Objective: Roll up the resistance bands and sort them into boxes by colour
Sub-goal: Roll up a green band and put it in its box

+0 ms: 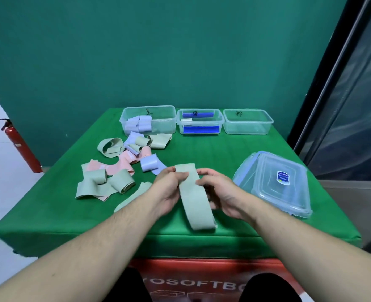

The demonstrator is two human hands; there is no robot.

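Observation:
A pale green resistance band [195, 199] lies flat, running from the table's middle toward its front edge. My left hand [169, 190] pinches its far end from the left, and my right hand [219, 192] pinches it from the right. A heap of loose and half-rolled green, pink and lilac bands [119, 168] lies to the left. Three clear boxes stand at the back: the left box [171, 123] holds several lilac rolls, the middle box [220, 124] holds a pale roll, and the right box [248, 123] shows nothing inside.
Stacked clear lids [274, 182] lie at the right of the green tablecloth [212, 149]. A red fire extinguisher [18, 144] stands on the floor to the left. A green wall rises behind the table.

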